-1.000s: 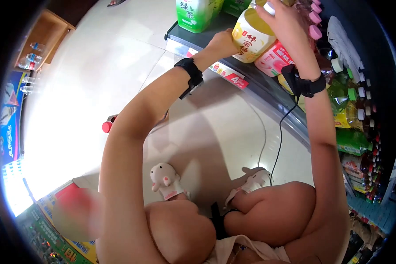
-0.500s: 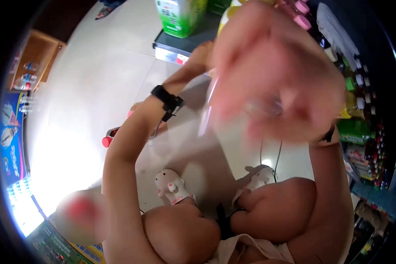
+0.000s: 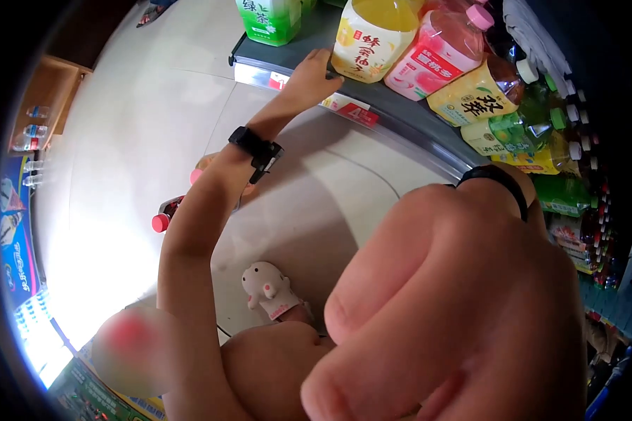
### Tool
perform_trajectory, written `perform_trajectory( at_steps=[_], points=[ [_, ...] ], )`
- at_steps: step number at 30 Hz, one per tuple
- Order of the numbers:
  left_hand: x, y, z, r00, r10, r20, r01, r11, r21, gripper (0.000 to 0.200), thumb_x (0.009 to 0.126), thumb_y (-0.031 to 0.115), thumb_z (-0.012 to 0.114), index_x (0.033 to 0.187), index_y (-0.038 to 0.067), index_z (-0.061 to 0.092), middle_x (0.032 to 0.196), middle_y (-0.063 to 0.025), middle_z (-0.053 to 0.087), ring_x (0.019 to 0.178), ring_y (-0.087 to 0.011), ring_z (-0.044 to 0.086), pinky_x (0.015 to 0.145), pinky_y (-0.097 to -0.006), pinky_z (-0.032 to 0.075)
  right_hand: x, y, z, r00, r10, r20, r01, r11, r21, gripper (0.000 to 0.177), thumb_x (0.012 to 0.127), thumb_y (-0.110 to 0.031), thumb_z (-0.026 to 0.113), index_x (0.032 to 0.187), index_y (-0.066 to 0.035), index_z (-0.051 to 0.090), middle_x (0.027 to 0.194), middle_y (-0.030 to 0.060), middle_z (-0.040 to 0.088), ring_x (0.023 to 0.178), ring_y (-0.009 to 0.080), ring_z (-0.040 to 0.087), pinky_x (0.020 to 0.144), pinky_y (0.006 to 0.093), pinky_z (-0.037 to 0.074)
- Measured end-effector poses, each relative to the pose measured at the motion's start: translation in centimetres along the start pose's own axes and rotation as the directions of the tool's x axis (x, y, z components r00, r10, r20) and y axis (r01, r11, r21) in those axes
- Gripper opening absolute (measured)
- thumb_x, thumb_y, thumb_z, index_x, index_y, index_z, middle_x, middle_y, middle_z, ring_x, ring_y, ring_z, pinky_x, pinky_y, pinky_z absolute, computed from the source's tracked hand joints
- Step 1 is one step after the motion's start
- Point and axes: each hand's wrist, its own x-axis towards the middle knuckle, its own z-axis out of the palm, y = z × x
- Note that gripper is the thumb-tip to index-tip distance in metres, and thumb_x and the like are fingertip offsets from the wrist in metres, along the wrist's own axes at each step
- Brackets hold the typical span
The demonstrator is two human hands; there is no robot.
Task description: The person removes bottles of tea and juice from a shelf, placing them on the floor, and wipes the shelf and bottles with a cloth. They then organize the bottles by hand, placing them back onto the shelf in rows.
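Note:
A large yellow honey-citron drink bottle [image 3: 369,35] stands on the dark store shelf [image 3: 400,116] at the top. My left hand [image 3: 312,74], with a black wrist device, lies on the shelf edge, its fingertips at the bottle's base. My right hand [image 3: 456,309] is very close to the camera, filling the lower right, with its fingers curled into a fist. Nothing shows inside it. A black band sits on its wrist.
A pink drink bottle [image 3: 435,52], yellow-labelled tea bottles [image 3: 474,98] and a green tea carton [image 3: 267,17] crowd the shelf. A red-capped bottle [image 3: 163,217] lies on the pale floor. A plush animal slipper [image 3: 267,288] shows below, and a wooden rack [image 3: 42,105] stands far left.
My right hand let go of the yellow bottle's top and swung back towards the camera. The bottle now stands on the shelf, and my left hand stays at its base.

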Motion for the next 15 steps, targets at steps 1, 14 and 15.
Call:
perform_trajectory(
  at_steps=[1,14,15],
  points=[
    [0.04,-0.09,-0.03,1.000,-0.007,0.007,0.007,1.000,0.002,0.050,0.072,0.016,0.062,0.114,-0.006,0.045,0.106,-0.0233,0.051,0.101,-0.0385,0.050,0.088,-0.0393,0.042,-0.01,-0.16,0.11,1.000,-0.004,0.005,0.004,1.000,0.003,0.014,0.075,-0.012,0.063,0.085,-0.006,0.056,0.078,0.0069,0.057,0.069,0.0210,0.055,0.062,0.0301,0.045],
    [0.05,0.05,-0.05,0.997,-0.034,0.064,0.027,0.994,0.110,0.051,0.076,0.016,0.062,0.118,-0.005,0.041,0.114,-0.0217,0.047,0.105,-0.0337,0.051,0.089,-0.0373,0.044,-0.27,-0.77,0.69,1.000,0.006,0.022,-0.006,1.000,0.000,0.013,0.076,-0.014,0.063,0.085,-0.007,0.056,0.077,0.0063,0.057,0.066,0.0218,0.055,0.060,0.0310,0.045],
    [0.04,-0.27,0.08,0.999,-0.008,0.038,0.005,0.997,0.081,0.048,0.074,0.017,0.063,0.112,-0.006,0.044,0.109,-0.0229,0.048,0.102,-0.0364,0.050,0.087,-0.0391,0.043,-0.28,-0.75,0.76,1.000,0.013,0.019,-0.013,1.000,-0.003,0.013,0.076,-0.014,0.063,0.085,-0.007,0.056,0.077,0.0062,0.057,0.066,0.0219,0.055,0.059,0.0311,0.045]
  ],
)
